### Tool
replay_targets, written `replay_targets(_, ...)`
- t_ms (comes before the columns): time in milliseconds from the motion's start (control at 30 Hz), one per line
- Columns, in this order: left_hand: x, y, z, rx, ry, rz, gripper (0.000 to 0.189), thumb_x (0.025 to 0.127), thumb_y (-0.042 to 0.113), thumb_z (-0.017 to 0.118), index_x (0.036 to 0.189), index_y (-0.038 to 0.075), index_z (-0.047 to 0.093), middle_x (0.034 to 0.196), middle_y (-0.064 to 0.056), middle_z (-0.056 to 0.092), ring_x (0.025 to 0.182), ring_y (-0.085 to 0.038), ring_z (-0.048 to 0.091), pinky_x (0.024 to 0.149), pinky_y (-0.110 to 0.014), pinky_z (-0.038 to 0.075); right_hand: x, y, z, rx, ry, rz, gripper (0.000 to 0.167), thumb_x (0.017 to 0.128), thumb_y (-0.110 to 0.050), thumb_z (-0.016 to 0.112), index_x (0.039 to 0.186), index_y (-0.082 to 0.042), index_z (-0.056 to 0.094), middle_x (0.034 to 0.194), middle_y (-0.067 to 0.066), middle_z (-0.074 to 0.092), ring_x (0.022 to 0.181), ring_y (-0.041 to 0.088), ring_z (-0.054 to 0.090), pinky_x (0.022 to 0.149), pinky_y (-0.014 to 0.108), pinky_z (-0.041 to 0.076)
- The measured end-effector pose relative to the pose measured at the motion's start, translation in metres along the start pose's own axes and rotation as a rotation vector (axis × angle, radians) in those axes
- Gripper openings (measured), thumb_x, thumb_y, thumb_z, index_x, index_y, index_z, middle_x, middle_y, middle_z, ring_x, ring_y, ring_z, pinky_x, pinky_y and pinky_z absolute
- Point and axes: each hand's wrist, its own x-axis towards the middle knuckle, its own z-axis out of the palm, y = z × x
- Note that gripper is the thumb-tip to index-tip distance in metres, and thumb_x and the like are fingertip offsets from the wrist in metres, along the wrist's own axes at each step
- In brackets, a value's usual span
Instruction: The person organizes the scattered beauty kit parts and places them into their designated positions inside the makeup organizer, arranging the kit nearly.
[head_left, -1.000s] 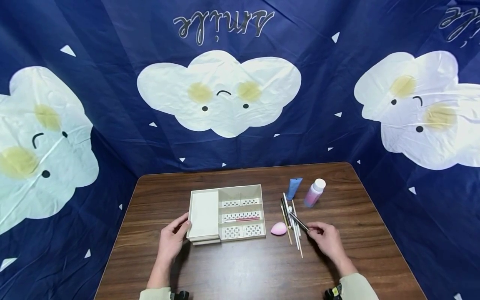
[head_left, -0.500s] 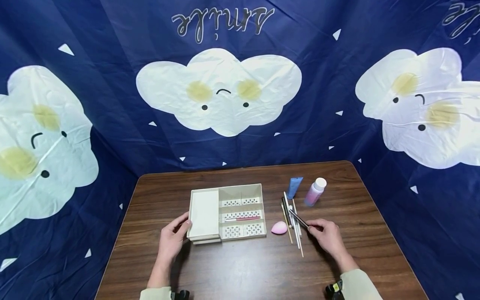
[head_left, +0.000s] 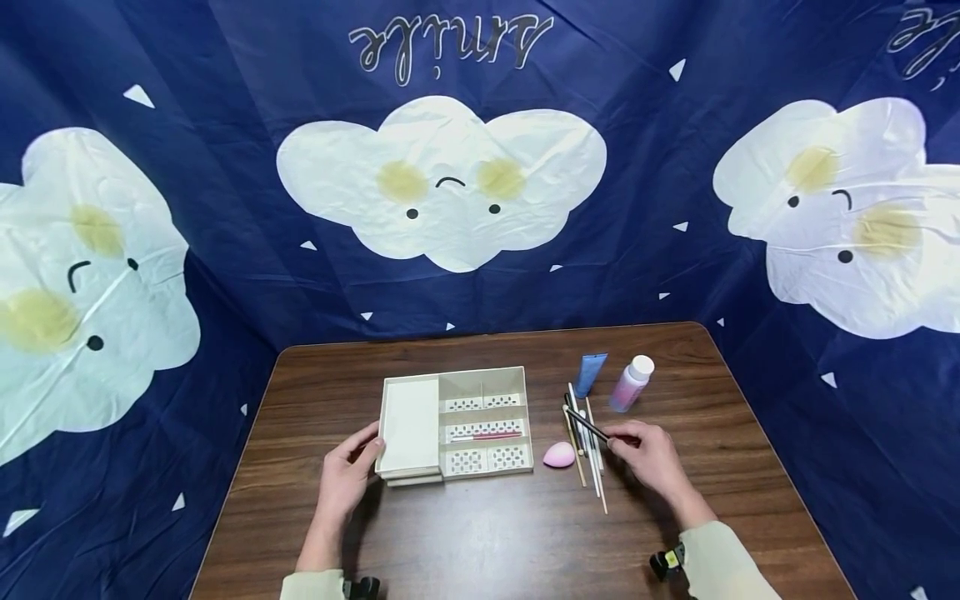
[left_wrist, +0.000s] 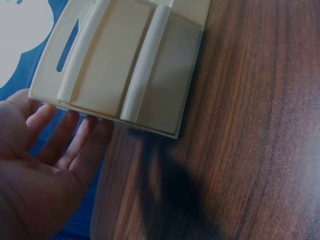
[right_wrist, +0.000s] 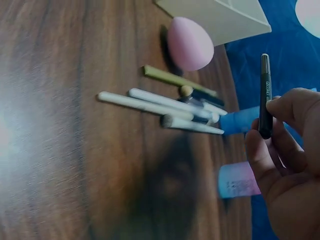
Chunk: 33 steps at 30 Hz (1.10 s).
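Observation:
My right hand (head_left: pixel 651 458) pinches a slim black cosmetic pencil (right_wrist: pixel 265 95) with a silvery end and small lettering. In the head view the pencil slants over several makeup brushes and sticks (head_left: pixel 592 467) lying in a loose bundle. My left hand (head_left: pixel 348 475) touches the left side of a cream organizer box (head_left: pixel 411 425), its fingers (left_wrist: pixel 92 150) stretched out against the wall in the left wrist view. A flat cream panel covers the box's left part; its right part has compartments with perforated floors. In the middle one lies a thin brush with a red handle (head_left: pixel 497 437).
Left of the brushes sits a pink makeup sponge (head_left: pixel 558 455). Behind them are a blue tube (head_left: pixel 590 375) and a white-capped pink-and-blue bottle (head_left: pixel 630 385). The brown wooden table (head_left: pixel 480 533) is bounded by a blue cloud-print curtain (head_left: pixel 450 300).
My right hand has moved slightly up and left, and the pencil's far end now points farther left across the brushes. My left hand and the box stay in place.

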Motion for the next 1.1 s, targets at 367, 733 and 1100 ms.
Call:
replay_targets(367,0.001,-0.003,0.001,-0.030,-0.010,0.008,0.039,0.099,0.012,0.069,0.137,0.002,0.064,0.126,-0.022,0.068,0.083,-0.007,0.069,0.069,-0.026,0.060,0.021,-0.026,-0.003,0.138,-0.050,-0.028,0.019,0.085,0.001,0.077,0.100,-0.009,0.082,0.097,0.008,0.078,0.081,0.002,0.064,0.071,0.018,0.051)
replay_targets(733,0.002,-0.005,-0.001,-0.032,-0.004,0.042,0.039,0.099,0.015,0.070,0.134,-0.001,0.065,0.112,-0.010,0.074,0.082,-0.009,0.071,0.067,-0.027,0.061,0.038,-0.049,0.014,0.217,-0.091,-0.089,0.021,0.085,0.004,0.075,0.102,-0.007,0.081,0.099,0.010,0.077,0.085,0.010,0.066,0.073,0.019,0.052)
replay_targets(1100,0.002,-0.004,-0.001,-0.012,0.000,0.025,0.038,0.100,0.013,0.069,0.135,0.001,0.066,0.123,-0.023,0.069,0.086,-0.007,0.070,0.071,-0.026,0.061,0.064,-0.084,0.035,0.217,-0.139,-0.150,0.021,0.085,0.001,0.076,0.102,-0.010,0.082,0.097,0.004,0.078,0.087,0.014,0.069,0.074,0.020,0.053)
